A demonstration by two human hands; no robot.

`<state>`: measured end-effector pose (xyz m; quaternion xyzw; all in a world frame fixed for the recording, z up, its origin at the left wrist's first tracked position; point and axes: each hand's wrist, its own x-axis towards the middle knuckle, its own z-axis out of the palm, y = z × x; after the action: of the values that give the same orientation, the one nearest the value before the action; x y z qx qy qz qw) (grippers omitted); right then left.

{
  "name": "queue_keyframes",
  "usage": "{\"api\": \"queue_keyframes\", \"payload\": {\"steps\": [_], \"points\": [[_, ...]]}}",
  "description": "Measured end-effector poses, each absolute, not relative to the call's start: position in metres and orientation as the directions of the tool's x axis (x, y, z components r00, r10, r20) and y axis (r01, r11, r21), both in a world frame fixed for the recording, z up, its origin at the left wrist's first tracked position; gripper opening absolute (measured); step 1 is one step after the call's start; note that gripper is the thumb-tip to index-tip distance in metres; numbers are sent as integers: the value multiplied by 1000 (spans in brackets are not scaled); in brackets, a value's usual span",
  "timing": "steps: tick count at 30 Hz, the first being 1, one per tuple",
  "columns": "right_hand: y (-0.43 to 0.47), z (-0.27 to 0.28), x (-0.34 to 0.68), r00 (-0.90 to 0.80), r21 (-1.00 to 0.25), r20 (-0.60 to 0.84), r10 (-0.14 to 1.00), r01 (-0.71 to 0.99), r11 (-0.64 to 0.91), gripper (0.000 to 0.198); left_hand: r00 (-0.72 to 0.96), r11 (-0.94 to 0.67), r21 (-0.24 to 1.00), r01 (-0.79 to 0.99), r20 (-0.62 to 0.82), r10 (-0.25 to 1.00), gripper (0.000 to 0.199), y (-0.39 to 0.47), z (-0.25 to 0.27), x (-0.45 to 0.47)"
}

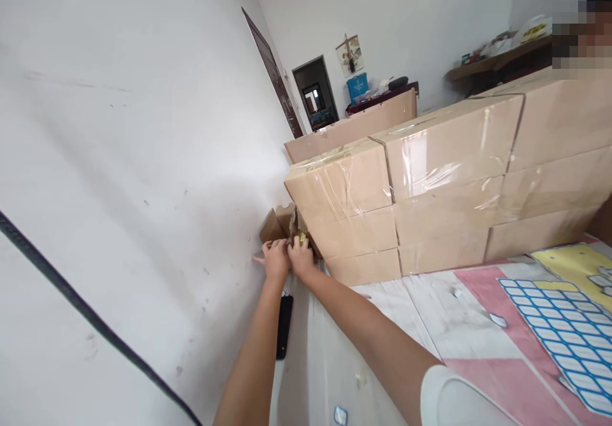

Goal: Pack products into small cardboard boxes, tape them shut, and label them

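Observation:
Both arms reach into the narrow gap between the white wall and a stack of taped cardboard boxes (444, 158). A small open cardboard box (272, 227) with raised flaps stands there. My left hand (276, 259) curls its fingers over the near side of this box, its thumb sticking out toward the wall. Close beside it, my right hand (301, 258) grips the near edge too, fingers bent inward. A small yellow item (303, 238) shows by the right fingertips. The fingertips and most of the box's inside are hidden.
A black flat object (285, 327) lies below my wrists along the wall. A sheet of blue-edged labels (557, 337) and a yellow sheet (578, 270) lie at right on the pink-and-white surface (488, 375). A dark cable (95, 324) crosses the left. Another person is partly visible at upper right.

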<state>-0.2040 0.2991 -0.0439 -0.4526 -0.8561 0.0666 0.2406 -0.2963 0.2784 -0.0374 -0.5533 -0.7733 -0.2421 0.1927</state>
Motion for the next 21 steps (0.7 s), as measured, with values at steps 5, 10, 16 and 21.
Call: {"api": "queue_keyframes", "payload": {"steps": [5, 10, 16, 21], "points": [[216, -26, -159, -530, -363, 389, 754, 664, 654, 32, -293, 139, 265, 954, 738, 607, 22, 205, -30, -273], [137, -38, -34, -452, -605, 528, 719, 395, 692, 37, -322, 69, 320, 945, 868, 378, 33, 70, -40, -221], [110, -64, 132, -40, -912, 397, 917, -133, 389, 32, -374, -38, 377, 926, 925, 60, 25, -39, -89, -170], [110, -49, 217, 246, -871, 341, 908, -280, 403, 30, -462, -162, 458, 874, 887, 19, 13, -52, -113, -135]]}}
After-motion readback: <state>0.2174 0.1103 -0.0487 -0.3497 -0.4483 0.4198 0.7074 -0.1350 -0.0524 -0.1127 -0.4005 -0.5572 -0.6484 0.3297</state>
